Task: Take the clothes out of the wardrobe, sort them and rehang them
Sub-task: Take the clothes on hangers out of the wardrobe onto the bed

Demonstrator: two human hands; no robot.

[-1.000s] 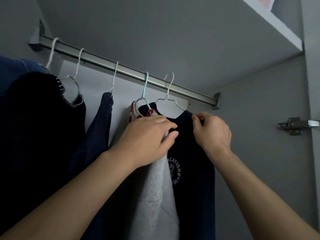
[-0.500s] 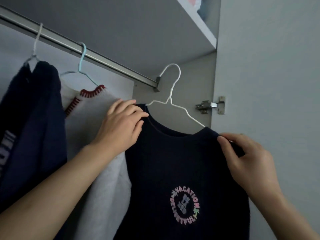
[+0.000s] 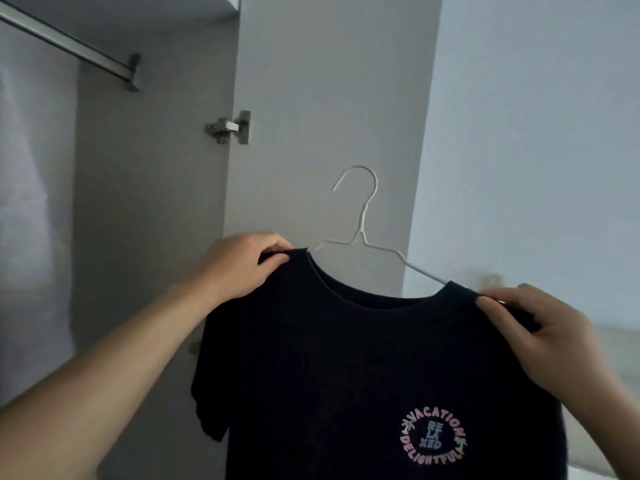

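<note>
Navy T-shirt (image 3: 346, 358), on its white wire hanger (image 3: 360, 233), is pinched at both shoulders by left hand (image 3: 239, 263) and right hand (image 3: 550, 327), clear of the wardrobe rail (image 3: 69, 43); removal step, set-down judged next.

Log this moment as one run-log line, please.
step: removing | item: navy T-shirt on white hanger, off rail | left hand: grips shoulder | right hand: grips shoulder
</note>
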